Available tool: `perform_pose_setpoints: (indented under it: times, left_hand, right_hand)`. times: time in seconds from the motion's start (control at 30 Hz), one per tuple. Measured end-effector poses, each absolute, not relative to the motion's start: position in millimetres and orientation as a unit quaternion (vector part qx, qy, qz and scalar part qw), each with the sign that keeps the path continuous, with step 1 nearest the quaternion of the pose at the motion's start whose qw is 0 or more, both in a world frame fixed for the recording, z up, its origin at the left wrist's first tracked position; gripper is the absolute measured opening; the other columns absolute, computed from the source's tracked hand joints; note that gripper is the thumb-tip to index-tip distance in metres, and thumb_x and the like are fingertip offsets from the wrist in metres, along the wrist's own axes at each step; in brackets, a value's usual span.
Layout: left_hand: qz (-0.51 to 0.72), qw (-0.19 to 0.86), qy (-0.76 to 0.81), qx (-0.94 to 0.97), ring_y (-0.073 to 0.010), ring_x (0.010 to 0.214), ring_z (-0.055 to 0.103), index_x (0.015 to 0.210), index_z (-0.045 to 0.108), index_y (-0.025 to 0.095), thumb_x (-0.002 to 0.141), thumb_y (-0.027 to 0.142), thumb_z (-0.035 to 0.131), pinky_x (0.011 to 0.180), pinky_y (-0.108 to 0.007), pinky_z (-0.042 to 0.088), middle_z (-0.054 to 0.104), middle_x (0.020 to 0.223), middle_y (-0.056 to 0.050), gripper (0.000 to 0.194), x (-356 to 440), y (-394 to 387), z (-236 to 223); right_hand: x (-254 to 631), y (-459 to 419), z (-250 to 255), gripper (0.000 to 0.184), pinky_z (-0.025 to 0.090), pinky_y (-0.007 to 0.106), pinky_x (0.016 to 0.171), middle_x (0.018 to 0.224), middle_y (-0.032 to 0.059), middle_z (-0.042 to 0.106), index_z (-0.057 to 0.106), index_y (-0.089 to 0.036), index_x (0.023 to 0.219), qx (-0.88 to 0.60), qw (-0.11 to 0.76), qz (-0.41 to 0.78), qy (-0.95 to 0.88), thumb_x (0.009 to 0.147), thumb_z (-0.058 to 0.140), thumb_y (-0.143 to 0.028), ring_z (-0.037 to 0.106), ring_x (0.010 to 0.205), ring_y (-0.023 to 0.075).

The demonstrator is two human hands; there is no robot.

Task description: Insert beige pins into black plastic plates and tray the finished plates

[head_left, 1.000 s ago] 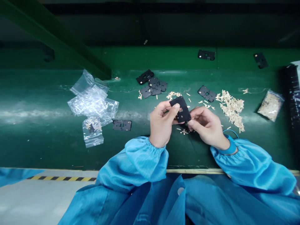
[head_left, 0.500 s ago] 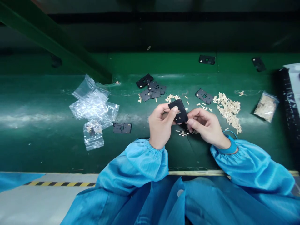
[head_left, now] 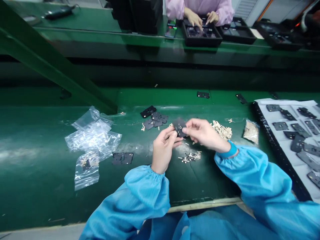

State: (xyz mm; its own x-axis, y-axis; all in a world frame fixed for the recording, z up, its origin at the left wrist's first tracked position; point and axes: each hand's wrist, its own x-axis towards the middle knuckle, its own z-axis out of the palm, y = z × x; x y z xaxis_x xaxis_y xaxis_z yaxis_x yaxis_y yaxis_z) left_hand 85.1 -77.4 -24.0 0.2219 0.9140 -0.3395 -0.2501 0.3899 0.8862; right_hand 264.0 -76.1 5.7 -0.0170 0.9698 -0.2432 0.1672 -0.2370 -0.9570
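Small black frame (head_left: 179, 127) up off the green workbench (head_left: 37, 186), pinched between left hand (head_left: 163, 150) and right hand (head_left: 205, 131), fingertips clamped on it from both sides. Just right of the hands, a beige scrap pile (head_left: 222, 130); just left and far, more black frames (head_left: 153, 120). Well off left, crumpled plastic bags (head_left: 91, 135).

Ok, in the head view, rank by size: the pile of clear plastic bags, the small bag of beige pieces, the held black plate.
1. The pile of clear plastic bags
2. The small bag of beige pieces and the black plate look alike; the plate is nearer the camera and partly hidden, so I can't rank them.
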Motion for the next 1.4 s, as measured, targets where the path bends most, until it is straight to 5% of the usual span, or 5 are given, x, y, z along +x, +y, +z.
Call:
perform_pose_setpoints:
  times: [0.2,0.37,0.63,1.1,1.4]
  left_hand:
    - [0.429,0.687,0.453,0.373,-0.0209,0.103,0.076,0.125,0.065,0.018,0.094,0.05,0.067,0.082,-0.031,0.065,0.072,0.124,-0.013,0.044,84.0,-76.3,-27.4]
    - [0.445,0.683,0.449,0.367,-0.0207,0.101,0.076,0.121,0.064,0.018,0.096,0.045,0.064,0.08,-0.031,0.065,0.073,0.12,-0.013,0.037,85.9,-75.9,-31.1]
    - [0.442,0.68,0.453,0.369,-0.0211,0.102,0.075,0.116,0.066,0.018,0.095,0.043,0.063,0.077,-0.03,0.065,0.073,0.117,-0.012,0.032,85.9,-75.3,-28.0]
    - [0.447,0.662,0.461,0.386,-0.0195,0.1,0.074,0.115,0.068,0.018,0.089,0.041,0.072,0.08,-0.031,0.064,0.074,0.117,-0.011,0.035,82.6,-69.8,-33.1]
    - [0.42,0.729,0.394,0.37,-0.0211,0.106,0.073,0.115,0.07,0.02,0.084,0.052,0.077,0.087,-0.034,0.063,0.074,0.122,-0.01,0.044,88.3,-75.0,-30.5]
  right_hand:
    - [299.1,34.6,-11.0,0.038,0.042,0.02,0.05,0.058,-0.0021,0.06,0.065,-0.012,0.088,-0.718,0.328,0.292,-0.54,0.099,0.061,-0.048,0.051,0.046,0.0062]
    - [367.8,59.6,-16.2,0.019,0.053,0.037,0.094,0.102,0.0134,0.075,0.073,-0.012,0.1,-0.785,0.261,0.122,-0.548,0.089,0.072,-0.027,0.07,0.095,0.024]
    - [431.2,28.6,-17.2,0.03,0.047,0.045,0.107,0.122,0.0179,0.073,0.076,-0.013,0.113,-0.772,0.069,0.061,-0.629,0.093,0.056,-0.019,0.064,0.119,0.0334]
    - [374.8,30.7,17.6,0.026,0.049,0.05,0.102,0.114,0.0305,0.073,0.074,-0.003,0.106,-0.825,0.064,0.048,-0.559,0.096,0.053,-0.014,0.068,0.116,0.0392]
    - [265.4,-82.9,38.3,0.021,0.058,0.024,0.062,0.071,0.0026,0.076,0.07,-0.018,0.085,-0.628,0.278,0.411,-0.6,0.095,0.052,-0.015,0.074,0.065,0.0159]
